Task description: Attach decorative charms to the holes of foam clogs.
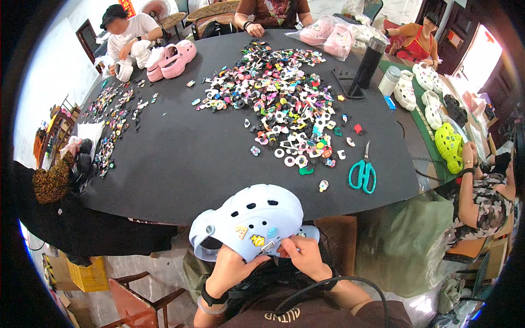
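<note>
A pale blue foam clog point(273, 203) is tilted in front of me at the table's near edge. My left hand point(234, 267) reaches into its foot opening, fingers hidden inside and thumb along the rim, holding it. On its upper sit a pizza-slice charm point(241, 232), a yellow fish-like charm point(257, 240), a blue round charm point(273, 233) and a small silvery charm point(267, 247). My right hand point(305, 258) is closed at the clog's side beside the silvery charm; what its fingertips pinch is hidden. Part of another pale blue clog point(311, 233) shows behind that hand.
A big heap of shoe charms point(273, 93) covers the middle of the dark table point(180, 158). Teal-handled scissors point(363, 174) lie to the right. Pink clogs point(176, 59), a black phone stand point(358, 76) and a lime clog point(449, 146) lie farther off. Several people sit around the table.
</note>
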Motion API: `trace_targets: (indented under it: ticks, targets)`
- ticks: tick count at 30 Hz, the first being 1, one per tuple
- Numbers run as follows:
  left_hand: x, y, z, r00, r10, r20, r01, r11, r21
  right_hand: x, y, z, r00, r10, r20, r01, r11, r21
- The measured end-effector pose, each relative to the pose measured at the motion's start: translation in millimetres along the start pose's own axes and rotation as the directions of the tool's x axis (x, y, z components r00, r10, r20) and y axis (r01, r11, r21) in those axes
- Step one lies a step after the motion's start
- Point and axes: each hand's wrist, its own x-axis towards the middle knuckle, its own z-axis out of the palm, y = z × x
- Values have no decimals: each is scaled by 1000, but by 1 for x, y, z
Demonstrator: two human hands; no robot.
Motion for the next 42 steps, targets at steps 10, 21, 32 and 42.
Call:
trace_targets:
  ticks: [10,21,32,42]
  targets:
    - [1,-3,1,998,12,-64,-10,999,35,-3,87,31,749,-138,647,626,466,-625]
    - [-7,-6,-5,994,76,-81,-46,945,324,-8,34,-29,770,-241,591,620,503,-602]
    - [11,24,-1,764,-466,-446,28,715,-698,-27,-91,-132,785,-173,594,612,359,-704]
    - [37,33,21,848,-523,-85,281,581,-764,38,-123,-108,492,-218,843,808,-248,-535]
